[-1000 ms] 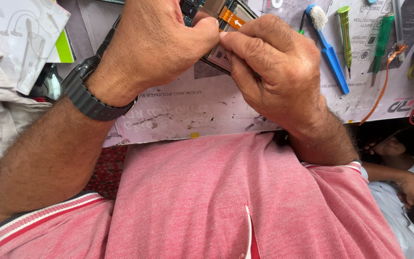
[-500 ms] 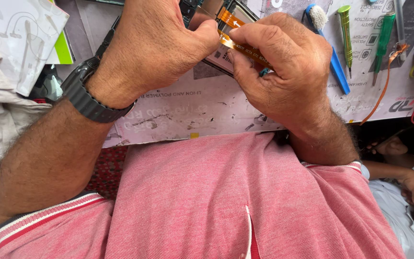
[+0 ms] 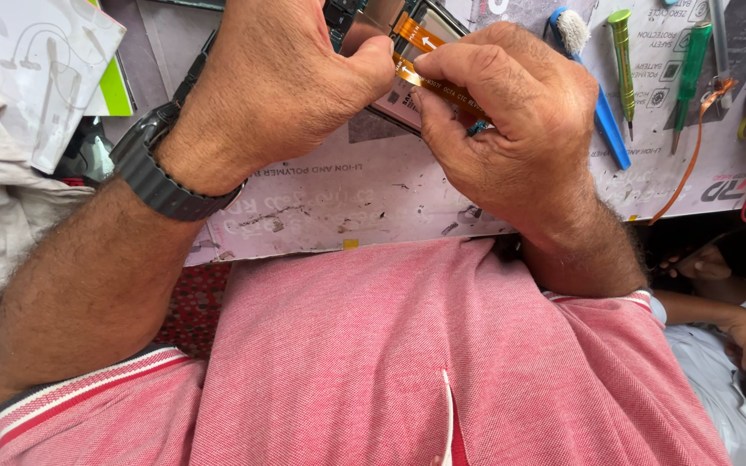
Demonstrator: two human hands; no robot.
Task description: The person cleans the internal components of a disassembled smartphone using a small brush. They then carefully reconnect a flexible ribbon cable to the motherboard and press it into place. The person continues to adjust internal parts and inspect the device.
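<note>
I have the orange flex strip (image 3: 438, 82) pinched at both ends: my left hand (image 3: 278, 82) closes thumb and forefinger on its upper part, and my right hand (image 3: 511, 129) grips the lower run between thumb and curled fingers. The strip lies across the opened phone (image 3: 407, 99), which sits at the far edge of the tabletop, on the printed work mat (image 3: 373, 194) and mostly hidden beneath my knuckles.

As I judge it, the job is in its middle. The phone is already open and the strip is exposed and lifted clear enough to hold, so the opening-up is done. Whether its ends are plugged in or loose I cannot tell, since my fingers cover both. Seating or freeing it and closing the phone look to be left.

No tray, box or cup for parts shows anywhere. The tools lie loose on the mat toward the far right corner: a blue brush (image 3: 593, 95), a light green screwdriver (image 3: 623, 52) and a darker green one (image 3: 691, 69), with an orange cable (image 3: 692, 147) trailing toward the right edge. A white printed sheet (image 3: 32, 69) rests at the far left corner. My dark wristwatch (image 3: 161, 177) sits on my left wrist.
</note>
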